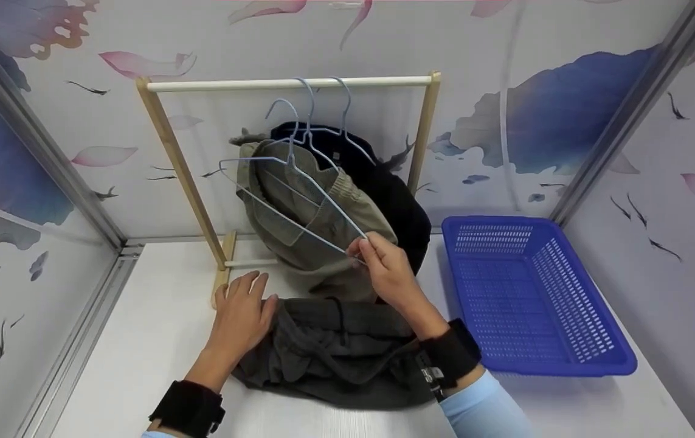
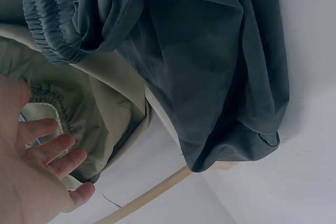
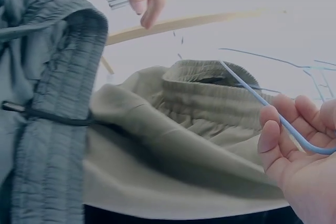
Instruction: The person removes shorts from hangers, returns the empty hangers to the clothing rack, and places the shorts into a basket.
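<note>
Our right grip [image 1: 387, 264] pinches the lower corner of a blue hanger [image 1: 290, 160], held in front of the khaki pants [image 1: 323, 264] on the rack [image 1: 219, 86]. Our left grip [image 1: 241, 319] is spread just beside the grey pants [image 1: 353, 359] lying on the table [image 1: 128, 340].

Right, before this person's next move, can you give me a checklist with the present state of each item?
1. Hanger secure in the right hand: ok, pinched near a lower corner.
2. Its hook off the rail: ok, it sits in front of and below it in the head view.
3. Left hand free: ok, it grips nothing.
4. Left hand touching the dark grey garment: cannot tell; they overlap in the head view.
5. Dark grey garment smooth: not ok, bunched in folds.
6. Bare stretch on the rail: ok, left of the hung hooks.
</note>
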Tool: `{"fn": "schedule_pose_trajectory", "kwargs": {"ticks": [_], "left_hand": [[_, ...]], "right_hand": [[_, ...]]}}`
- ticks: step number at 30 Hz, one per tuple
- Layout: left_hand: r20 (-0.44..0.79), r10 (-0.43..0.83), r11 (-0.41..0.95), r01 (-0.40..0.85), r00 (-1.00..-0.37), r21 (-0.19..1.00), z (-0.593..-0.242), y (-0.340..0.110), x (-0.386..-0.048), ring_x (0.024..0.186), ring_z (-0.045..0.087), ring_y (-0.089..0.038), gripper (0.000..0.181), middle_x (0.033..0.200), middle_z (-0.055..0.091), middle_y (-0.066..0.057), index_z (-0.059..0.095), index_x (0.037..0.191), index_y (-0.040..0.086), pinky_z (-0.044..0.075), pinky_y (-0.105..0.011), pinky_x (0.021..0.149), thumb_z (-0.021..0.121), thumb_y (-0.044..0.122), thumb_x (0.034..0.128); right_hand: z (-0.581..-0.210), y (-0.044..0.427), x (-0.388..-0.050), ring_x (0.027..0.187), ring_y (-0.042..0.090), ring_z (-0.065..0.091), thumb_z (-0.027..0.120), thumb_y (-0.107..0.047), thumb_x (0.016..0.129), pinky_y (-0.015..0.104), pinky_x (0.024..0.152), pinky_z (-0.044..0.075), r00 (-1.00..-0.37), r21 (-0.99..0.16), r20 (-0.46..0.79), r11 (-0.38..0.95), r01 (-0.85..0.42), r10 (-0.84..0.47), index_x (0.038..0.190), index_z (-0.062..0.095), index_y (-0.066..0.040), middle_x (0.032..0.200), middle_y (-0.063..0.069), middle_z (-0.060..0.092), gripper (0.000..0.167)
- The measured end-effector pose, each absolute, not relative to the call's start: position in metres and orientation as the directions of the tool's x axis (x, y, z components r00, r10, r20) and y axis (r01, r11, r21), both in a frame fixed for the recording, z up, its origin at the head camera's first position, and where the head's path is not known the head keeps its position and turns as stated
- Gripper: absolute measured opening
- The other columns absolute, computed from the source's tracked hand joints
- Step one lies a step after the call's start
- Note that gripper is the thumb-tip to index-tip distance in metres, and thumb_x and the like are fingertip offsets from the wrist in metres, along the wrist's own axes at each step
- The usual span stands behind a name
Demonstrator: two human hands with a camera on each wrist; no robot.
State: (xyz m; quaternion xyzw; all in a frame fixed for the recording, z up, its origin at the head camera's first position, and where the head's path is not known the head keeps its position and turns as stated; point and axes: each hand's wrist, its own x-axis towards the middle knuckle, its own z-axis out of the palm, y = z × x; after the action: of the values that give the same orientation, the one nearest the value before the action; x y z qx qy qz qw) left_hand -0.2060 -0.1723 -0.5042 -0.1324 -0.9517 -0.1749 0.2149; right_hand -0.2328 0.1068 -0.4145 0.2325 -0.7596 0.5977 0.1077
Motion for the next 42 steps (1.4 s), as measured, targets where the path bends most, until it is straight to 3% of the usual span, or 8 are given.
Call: {"fn": "schedule_pose_trajectory", "kwargs": {"ticks": [8,19,28,42], "left_hand": [[0.477,0.181,0.907,0.334,-0.860,0.258,-0.503,-0.173,-0.206,0.122,0.056,-0.042,0.041,0.132,0.061,-0.026,0.061,0.133,-0.006,0.036,-0.063,0.101,0.063,0.021,0.1024],[0.464,0.169,0.914,0.314,-0.870,0.257,-0.502,-0.173,-0.204,0.120,0.057,-0.043,0.040,0.129,0.062,-0.025,0.063,0.131,-0.006,0.036,-0.062,0.100,0.063,0.022,0.1026],[0.416,0.159,0.923,0.284,-0.895,0.258,-0.504,-0.173,-0.202,0.123,0.055,-0.043,0.041,0.131,0.060,-0.024,0.061,0.134,-0.004,0.032,-0.066,0.105,0.061,0.024,0.1044],[0.420,0.156,0.920,0.286,-0.894,0.269,-0.508,-0.173,-0.201,0.122,0.056,-0.043,0.040,0.130,0.062,-0.024,0.062,0.132,-0.005,0.032,-0.066,0.104,0.063,0.024,0.1033]], "right_hand": [[-0.398,0.098,-0.245,0.083,0.036,0.068,0.044,-0.007,0.111,0.038,0.074,0.058,-0.864,-0.858,0.455,0.156,-0.490,-0.216,0.098,0.066,0.005,0.097,0.020,0.071,0.028],[-0.385,0.085,-0.259,0.075,0.032,0.067,0.046,-0.009,0.111,0.029,0.066,0.054,-0.872,-0.864,0.460,0.143,-0.483,-0.168,0.092,0.066,0.004,0.089,0.017,0.069,0.030],[-0.377,0.073,-0.263,0.073,0.016,0.061,0.045,-0.009,0.111,0.024,0.066,0.053,-0.892,-0.900,0.412,0.070,-0.430,-0.185,0.093,0.064,0.006,0.091,0.016,0.067,0.030],[-0.383,0.067,-0.267,0.080,0.020,0.067,0.044,-0.013,0.112,0.030,0.070,0.056,-0.912,-0.917,0.347,0.126,-0.379,-0.219,0.095,0.063,0.003,0.095,0.016,0.071,0.030]]}}
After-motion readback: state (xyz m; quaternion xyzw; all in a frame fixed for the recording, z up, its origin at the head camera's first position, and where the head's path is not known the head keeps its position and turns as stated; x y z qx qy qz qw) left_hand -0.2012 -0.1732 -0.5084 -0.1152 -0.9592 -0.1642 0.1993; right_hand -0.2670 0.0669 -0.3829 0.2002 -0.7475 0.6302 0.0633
